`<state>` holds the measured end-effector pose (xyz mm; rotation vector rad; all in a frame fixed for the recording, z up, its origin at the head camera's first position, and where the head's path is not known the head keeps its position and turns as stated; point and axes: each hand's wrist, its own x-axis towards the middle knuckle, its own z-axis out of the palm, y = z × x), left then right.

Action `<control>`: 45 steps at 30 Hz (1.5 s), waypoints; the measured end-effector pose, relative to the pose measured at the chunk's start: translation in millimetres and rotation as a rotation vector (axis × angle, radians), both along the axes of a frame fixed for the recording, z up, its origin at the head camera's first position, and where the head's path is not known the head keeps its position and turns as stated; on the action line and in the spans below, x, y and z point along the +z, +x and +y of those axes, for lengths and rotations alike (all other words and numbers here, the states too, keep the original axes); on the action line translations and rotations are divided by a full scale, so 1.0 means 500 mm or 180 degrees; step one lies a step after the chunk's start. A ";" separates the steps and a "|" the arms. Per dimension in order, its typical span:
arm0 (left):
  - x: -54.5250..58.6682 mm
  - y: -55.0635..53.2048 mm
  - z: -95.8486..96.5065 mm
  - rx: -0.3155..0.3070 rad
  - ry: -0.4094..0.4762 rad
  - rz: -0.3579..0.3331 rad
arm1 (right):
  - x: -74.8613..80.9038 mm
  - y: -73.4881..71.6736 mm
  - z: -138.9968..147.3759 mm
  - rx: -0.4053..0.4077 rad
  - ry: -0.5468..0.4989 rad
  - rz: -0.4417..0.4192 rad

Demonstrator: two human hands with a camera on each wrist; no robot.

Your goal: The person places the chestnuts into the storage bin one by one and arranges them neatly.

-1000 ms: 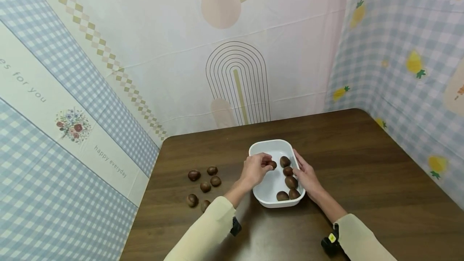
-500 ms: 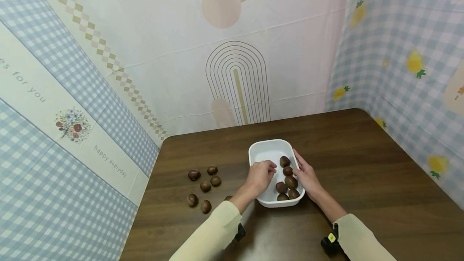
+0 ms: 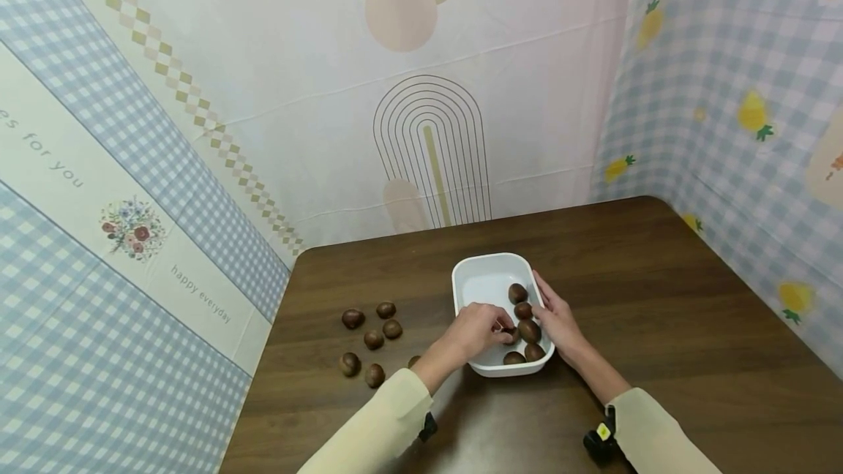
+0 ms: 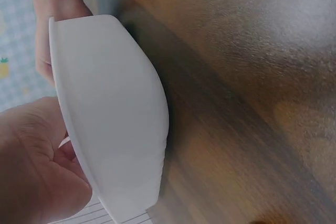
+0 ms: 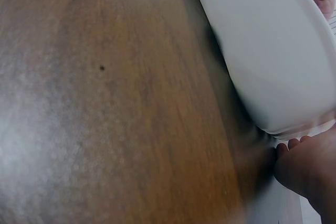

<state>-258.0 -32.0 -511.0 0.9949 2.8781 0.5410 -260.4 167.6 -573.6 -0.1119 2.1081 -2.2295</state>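
Note:
A white rectangular tray (image 3: 476, 273) stands on the table with several brown chestnuts (image 3: 529, 330) along its right side and near end. Inside it, my left hand (image 3: 479, 329) pinches one chestnut (image 3: 510, 337), mostly covered by the fingers, beside the row. My right hand (image 3: 558, 322) holds the tray's right side, with the thumb over the rim and the fingers along the outer wall. The left wrist view shows the tray's outer wall (image 4: 113, 103), which hides the chestnuts. From the right wrist, fingertips (image 5: 294, 143) show against the tray's lower edge.
Several loose chestnuts (image 3: 373, 339) lie on the brown wooden table (image 3: 309, 415) to the left of the tray. One more chestnut (image 3: 413, 361) peeks out beside the left forearm. Patterned cloths (image 3: 329, 130) hang behind and at both sides of the table.
My left hand released a chestnut, which came to lie lower in the tray. The hand then moved toward the near end, and its fingers closed on that chestnut. The right hand stayed put.

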 end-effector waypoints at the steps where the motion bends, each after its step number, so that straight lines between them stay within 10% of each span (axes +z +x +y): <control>1: -0.002 0.001 0.001 -0.0034 -0.0053 0.0018 | 0.000 0.000 0.000 0.0001 -0.0008 0.0000; 14: -0.009 0.003 0.006 0.0113 -0.0225 -0.0149 | -0.001 -0.002 0.000 0.0000 0.0069 0.0034; 45: 0.019 -0.002 -0.020 0.0262 -0.0320 0.0521 | 0.002 -0.002 0.002 -0.0007 0.0063 0.0047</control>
